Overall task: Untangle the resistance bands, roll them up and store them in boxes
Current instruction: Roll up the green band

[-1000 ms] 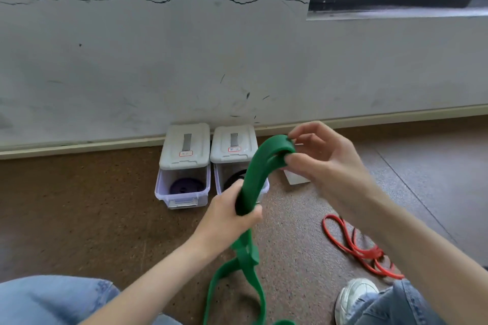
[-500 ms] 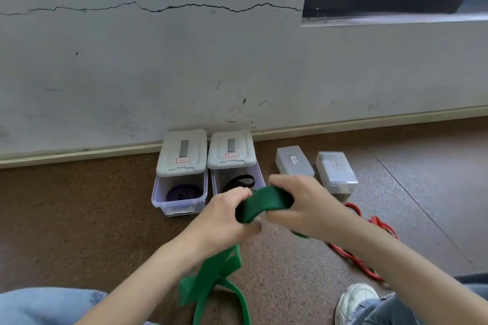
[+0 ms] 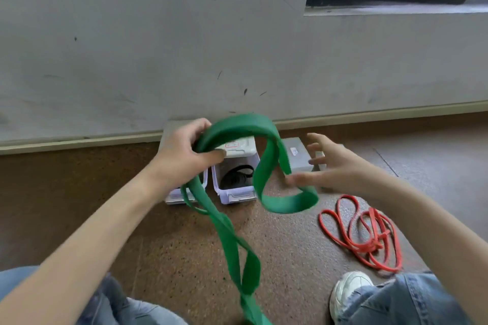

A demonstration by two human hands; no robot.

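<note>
My left hand [image 3: 184,150] grips a wide green resistance band [image 3: 232,229] above the boxes. The band loops up over that hand, drops in a free loop to the right and trails down twisted toward my knees. My right hand [image 3: 327,163] hovers beside the hanging loop with fingers spread, holding nothing. Behind the band stands a clear box [image 3: 235,192] with a black band [image 3: 237,175] rolled inside and its white lid tipped back. A second clear box [image 3: 177,196] sits to its left, mostly hidden by my left hand. A tangled red band [image 3: 369,235] lies on the floor at right.
Two small closed clear boxes [image 3: 298,153] lie by the skirting right of the open ones, partly behind my right hand. A grey cracked wall rises behind, with a window at top right. My jeans-clad knees and a white shoe [image 3: 348,295] fill the bottom edge.
My right hand has let go of the green band and opened beside it. The rolled part has sprung out into a big loose loop, and my left hand has risen toward the wall.
</note>
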